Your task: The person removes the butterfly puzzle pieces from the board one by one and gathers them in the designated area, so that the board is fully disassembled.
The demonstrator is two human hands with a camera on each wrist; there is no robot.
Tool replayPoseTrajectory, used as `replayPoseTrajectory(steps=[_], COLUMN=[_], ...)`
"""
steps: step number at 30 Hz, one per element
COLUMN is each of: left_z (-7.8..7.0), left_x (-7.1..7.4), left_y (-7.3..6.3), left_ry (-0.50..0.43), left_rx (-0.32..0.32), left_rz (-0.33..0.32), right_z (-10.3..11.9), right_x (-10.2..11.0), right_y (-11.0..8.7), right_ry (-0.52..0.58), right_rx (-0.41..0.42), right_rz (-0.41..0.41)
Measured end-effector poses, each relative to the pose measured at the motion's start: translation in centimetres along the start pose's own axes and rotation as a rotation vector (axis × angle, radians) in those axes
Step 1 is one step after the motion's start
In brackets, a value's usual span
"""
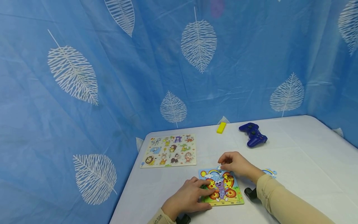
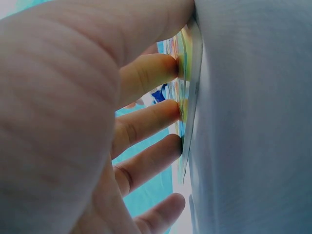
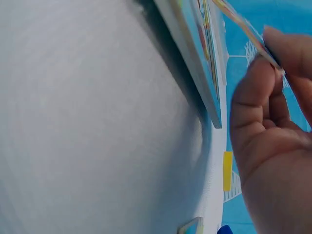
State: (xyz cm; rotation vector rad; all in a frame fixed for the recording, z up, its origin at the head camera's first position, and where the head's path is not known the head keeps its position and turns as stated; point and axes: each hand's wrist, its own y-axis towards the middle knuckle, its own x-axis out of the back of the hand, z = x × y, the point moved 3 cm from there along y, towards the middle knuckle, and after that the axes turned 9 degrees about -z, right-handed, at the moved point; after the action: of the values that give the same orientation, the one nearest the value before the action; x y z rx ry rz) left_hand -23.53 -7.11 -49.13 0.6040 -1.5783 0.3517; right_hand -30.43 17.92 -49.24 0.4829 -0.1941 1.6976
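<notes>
A square butterfly jigsaw puzzle (image 1: 237,198) lies on the table in front of me. My left hand (image 1: 191,196) rests on its left side, fingers spread and fairly straight. In the left wrist view several fingertips touch the board's face, while the thumb is at its near edge. Over the puzzle's far edge, my right hand (image 1: 237,163) pinches a puzzle piece (image 3: 249,33) between thumb and curled fingers. That thin piece is tilted above the board in the right wrist view. Another loose puzzle piece (image 1: 269,172) with a rainbow print lies right of the puzzle, partly behind the right wrist.
An animal puzzle board (image 1: 170,151) lies at the back left. Farther back are a yellow block (image 1: 221,128) and a dark blue game controller (image 1: 253,134). A blue leaf-patterned curtain (image 1: 139,62) stands behind and left of the white table (image 1: 307,155).
</notes>
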Motion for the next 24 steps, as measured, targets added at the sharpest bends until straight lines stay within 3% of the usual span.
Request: replayPoseTrajectory(steps=[11,17,24], left_z=[0.0,0.1,0.1], left_x=[-0.1,-0.1,-0.1], left_y=[0.1,0.0,-0.2], left_ry=[-0.002,-0.007,-0.008], left_rx=[0.008,0.022,0.034], left_rz=[0.01,0.015,0.025], right_z=[0.6,1.0,-0.5], right_x=[1.6,4.3,8.3], right_y=[-0.5,-1.0,-2.4], right_ry=[0.157,0.157,0.113], right_rx=[-0.111,-0.107,-0.17], right_rz=[-0.084,-0.093,-0.132])
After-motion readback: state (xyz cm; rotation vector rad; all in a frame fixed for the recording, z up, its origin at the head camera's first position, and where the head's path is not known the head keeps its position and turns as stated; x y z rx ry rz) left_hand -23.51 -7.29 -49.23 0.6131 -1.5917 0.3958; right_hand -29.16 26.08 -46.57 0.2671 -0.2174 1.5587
